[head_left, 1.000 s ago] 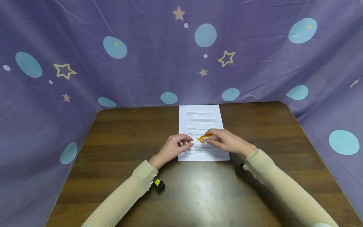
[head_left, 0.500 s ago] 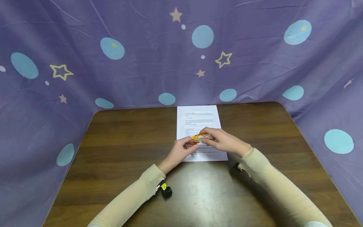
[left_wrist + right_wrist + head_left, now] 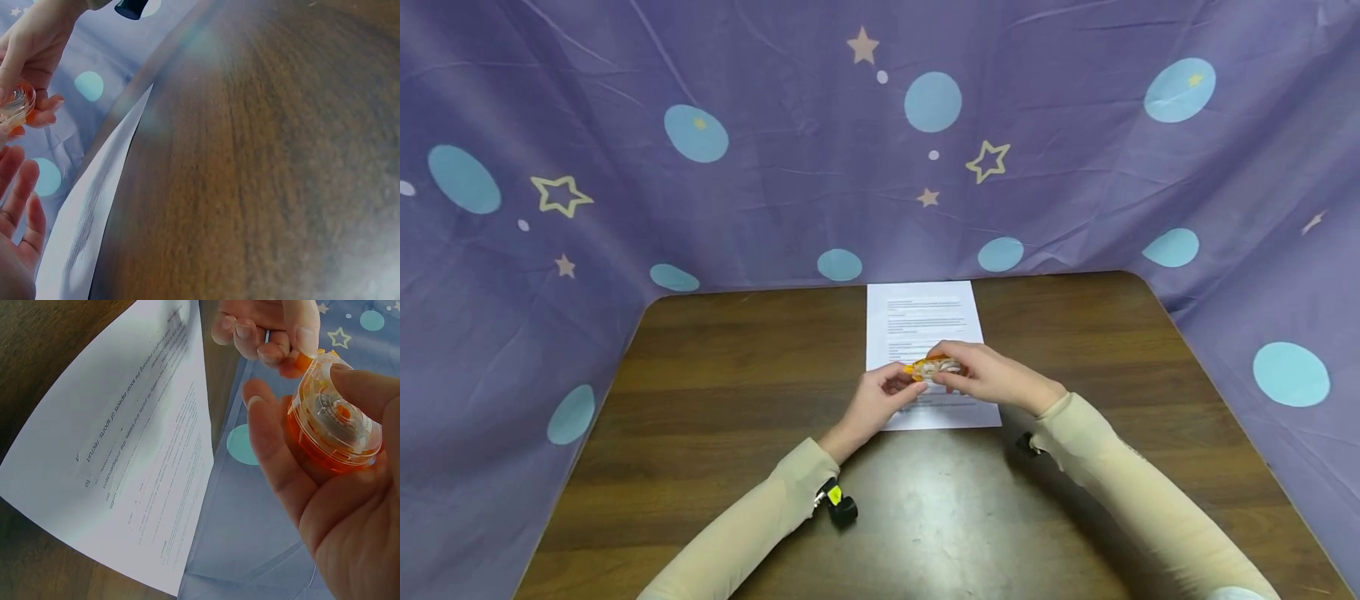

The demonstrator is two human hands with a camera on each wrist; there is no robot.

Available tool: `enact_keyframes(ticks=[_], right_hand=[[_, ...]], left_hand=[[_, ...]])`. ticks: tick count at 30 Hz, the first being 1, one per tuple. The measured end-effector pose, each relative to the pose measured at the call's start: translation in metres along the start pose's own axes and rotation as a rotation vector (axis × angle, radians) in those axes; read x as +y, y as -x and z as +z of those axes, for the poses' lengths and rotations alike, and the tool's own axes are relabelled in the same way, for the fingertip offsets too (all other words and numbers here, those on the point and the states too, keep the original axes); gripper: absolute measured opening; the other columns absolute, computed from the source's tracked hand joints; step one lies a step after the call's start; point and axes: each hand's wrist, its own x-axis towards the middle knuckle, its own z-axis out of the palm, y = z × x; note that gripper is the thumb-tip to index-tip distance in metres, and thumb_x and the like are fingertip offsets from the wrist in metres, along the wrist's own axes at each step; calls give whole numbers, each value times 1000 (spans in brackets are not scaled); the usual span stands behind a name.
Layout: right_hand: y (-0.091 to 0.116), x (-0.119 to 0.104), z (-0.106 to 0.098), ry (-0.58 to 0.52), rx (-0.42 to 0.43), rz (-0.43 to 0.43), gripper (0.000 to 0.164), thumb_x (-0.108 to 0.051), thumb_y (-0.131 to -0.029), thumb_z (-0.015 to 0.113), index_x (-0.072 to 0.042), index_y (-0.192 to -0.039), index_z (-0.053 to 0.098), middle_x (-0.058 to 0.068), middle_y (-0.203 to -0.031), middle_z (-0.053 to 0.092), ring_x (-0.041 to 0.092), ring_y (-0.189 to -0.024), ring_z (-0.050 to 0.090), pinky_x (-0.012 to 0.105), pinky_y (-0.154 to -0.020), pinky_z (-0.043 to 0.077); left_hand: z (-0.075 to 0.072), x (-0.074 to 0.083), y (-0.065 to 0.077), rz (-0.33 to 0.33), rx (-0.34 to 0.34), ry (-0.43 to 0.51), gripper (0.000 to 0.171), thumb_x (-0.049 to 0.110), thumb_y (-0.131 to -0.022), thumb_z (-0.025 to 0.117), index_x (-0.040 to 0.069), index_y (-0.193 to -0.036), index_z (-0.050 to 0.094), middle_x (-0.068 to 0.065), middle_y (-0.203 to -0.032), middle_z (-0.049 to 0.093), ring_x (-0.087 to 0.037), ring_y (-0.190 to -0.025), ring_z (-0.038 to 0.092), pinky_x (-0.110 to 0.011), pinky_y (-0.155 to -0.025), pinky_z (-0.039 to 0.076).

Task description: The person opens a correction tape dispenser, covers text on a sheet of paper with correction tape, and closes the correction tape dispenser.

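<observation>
A correction tape (image 3: pixel 942 367) with a clear and orange case is held above the printed sheet (image 3: pixel 917 312). My right hand (image 3: pixel 996 377) grips its body between thumb and fingers, and the tape reel (image 3: pixel 340 415) shows through the case in the right wrist view. At the other end, my left hand (image 3: pixel 871 404) pinches the small orange tip (image 3: pixel 304 361) between thumb and forefinger; its other fingers are loosely bent. In the left wrist view the correction tape (image 3: pixel 19 106) is only partly seen, at the left edge.
The sheet lies on a brown wooden table (image 3: pixel 760 358), close to the far edge. A purple curtain (image 3: pixel 790 167) with stars and blue dots surrounds the table's back and sides. A small black wrist camera (image 3: pixel 842 510) hangs under the left cuff.
My left hand has moved right and closed the gap to the correction tape, taking its orange tip. The right hand has shifted slightly left in view and keeps its grip.
</observation>
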Motion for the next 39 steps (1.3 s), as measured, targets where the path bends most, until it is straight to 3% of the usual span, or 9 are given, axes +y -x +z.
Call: enact_keyframes(ticks=[5, 10, 21, 31, 35, 39], right_hand=[[1, 1, -2, 18, 17, -6, 21, -16, -104, 67, -11, -124, 63, 9, -92, 70, 15, -71, 66, 27, -57, 51], [2, 0, -4, 32, 27, 6, 20, -17, -104, 67, -12, -123, 64, -1, -89, 68, 6, -72, 62, 26, -57, 50], [9, 8, -3, 54, 5, 15, 20, -16, -103, 68, -10, -122, 65, 0, -108, 68, 6, -79, 64, 28, -70, 56], [9, 9, 0, 75, 17, 0, 21, -14, -102, 69, -8, -122, 65, 1, -108, 68, 9, -87, 63, 29, -75, 57], [10, 12, 1, 123, 39, 0, 20, -12, -100, 70, -6, -119, 65, 2, -107, 67, 12, -88, 60, 30, -76, 55], [12, 20, 2, 201, 75, -7, 23, -11, -95, 76, -5, -114, 65, 3, -104, 66, 14, -86, 57, 33, -77, 52]], left_hand=[[-3, -1, 1, 23, -1, 62, 13, -2, -92, 76, -10, -101, 72, -25, -91, 73, -2, -71, 64, -18, -65, 52], [-8, -3, 2, 52, 16, 81, 14, -2, -91, 77, -9, -103, 73, -25, -91, 74, -3, -73, 65, -17, -67, 53], [-13, -5, 3, 82, 28, 77, 12, -6, -93, 74, -10, -103, 73, -28, -92, 73, -3, -71, 63, -16, -65, 51], [-13, -4, 3, 69, -19, 85, 12, -2, -94, 74, -9, -104, 73, -27, -92, 73, -4, -72, 65, -18, -66, 51], [-18, -3, 3, 48, -51, 48, 12, 2, -96, 74, -6, -104, 75, -22, -93, 75, -9, -73, 66, -19, -67, 52], [-26, -3, 3, 37, -101, -69, 13, 8, -98, 73, -3, -104, 77, -16, -92, 76, -15, -75, 68, -20, -69, 52]])
